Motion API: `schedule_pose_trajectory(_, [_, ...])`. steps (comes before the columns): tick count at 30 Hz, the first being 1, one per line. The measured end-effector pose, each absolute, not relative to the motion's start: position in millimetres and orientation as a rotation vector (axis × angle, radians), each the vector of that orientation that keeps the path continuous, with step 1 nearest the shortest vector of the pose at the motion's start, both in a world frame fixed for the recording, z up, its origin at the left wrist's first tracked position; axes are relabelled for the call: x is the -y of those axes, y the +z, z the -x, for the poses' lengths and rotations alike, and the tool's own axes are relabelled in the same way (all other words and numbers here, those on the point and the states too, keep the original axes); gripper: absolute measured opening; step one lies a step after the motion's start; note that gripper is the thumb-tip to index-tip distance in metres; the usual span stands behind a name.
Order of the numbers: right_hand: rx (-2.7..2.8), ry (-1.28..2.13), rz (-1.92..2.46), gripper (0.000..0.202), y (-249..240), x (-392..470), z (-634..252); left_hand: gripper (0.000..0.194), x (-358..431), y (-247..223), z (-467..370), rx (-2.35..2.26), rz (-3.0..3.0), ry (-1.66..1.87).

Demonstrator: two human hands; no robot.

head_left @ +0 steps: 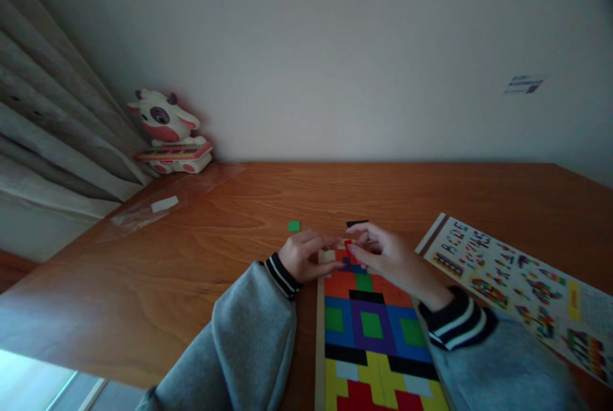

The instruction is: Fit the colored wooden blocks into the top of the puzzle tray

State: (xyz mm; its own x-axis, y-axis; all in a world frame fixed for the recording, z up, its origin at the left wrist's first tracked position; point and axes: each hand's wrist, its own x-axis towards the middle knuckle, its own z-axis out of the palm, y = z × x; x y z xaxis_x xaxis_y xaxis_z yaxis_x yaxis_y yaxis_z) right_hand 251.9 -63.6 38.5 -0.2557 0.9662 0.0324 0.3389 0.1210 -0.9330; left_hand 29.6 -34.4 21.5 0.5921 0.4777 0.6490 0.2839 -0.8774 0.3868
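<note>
Red piece: small tile, pinched between my right hand's fingertips; it sits over the far end of the puzzle board.
Right hand: fingers together, clamped on the red piece; wrist and striped cuff lie across the board's right edge.
Left hand: just left of the grip, fingers curled loosely, tips resting at the board's far left corner. I can't tell whether it holds anything; nothing shows between the fingers.
Puzzle board: wooden frame, runs from the grip back toward me. Mostly filled with flat coloured tiles: orange, blue, purple, green, black, yellow, red. Small unfilled patch right at the grip, mostly hidden by my fingers.
Green piece: loose on the table, beyond and left of the grip, near the left hand, not touching it.
Black piece: loose, just beyond the grip, close to my right fingertips.
Pattern sheet: printed colour figures, flat on the table, right of the grip, apart from the board.
Table: brown wood grain.
Cow toy: far left corner, well apart from the grip, against the wall.
Clear plastic bag: in front of the toy, far left of the grip.
</note>
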Motion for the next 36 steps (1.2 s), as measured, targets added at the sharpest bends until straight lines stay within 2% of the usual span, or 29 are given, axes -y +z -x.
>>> schedule_pose_trajectory(4, [1.628, 1.185, 1.200, 0.024, 37.2, 59.2, -231.4, 0.051, 37.6, 23.9, -29.3, -0.677, -2.426, 1.176])
schedule_pose_trajectory(10, [1.580, 1.182, 1.124, 0.026, 34.5, 63.7, -228.5, 0.041, 38.8, 27.5, -31.4, -0.710, -2.312, 1.205])
schedule_pose_trajectory(15, [1.677, 1.122, 1.164, 0.026, 46.8, 73.0, -225.8, 0.043, 37.4, 29.6, -29.9, -0.677, -2.352, 1.147])
schedule_pose_trajectory(20, [1.774, 1.014, 1.066, 0.022, 42.2, 72.1, -229.1, 0.025, 38.3, 31.9, -30.0, -0.683, -2.277, 1.084])
schedule_pose_trajectory(24, [1.769, 0.967, 1.066, 0.016, 29.7, 69.1, -229.0, 0.026, 40.4, 29.7, -32.5, -0.613, -2.257, 1.010])
schedule_pose_trajectory(28, [1.751, 1.035, 1.109, 0.020, 28.0, 68.5, -230.6, 0.025, 39.9, 25.2, -31.9, -0.615, -2.278, 0.993])
schedule_pose_trajectory(36, [1.931, 0.520, 1.307, 0.024, 16.0, 52.7, -259.3, 0.021, 25.7, 17.0, -27.4, -0.844, -2.580, 1.092])
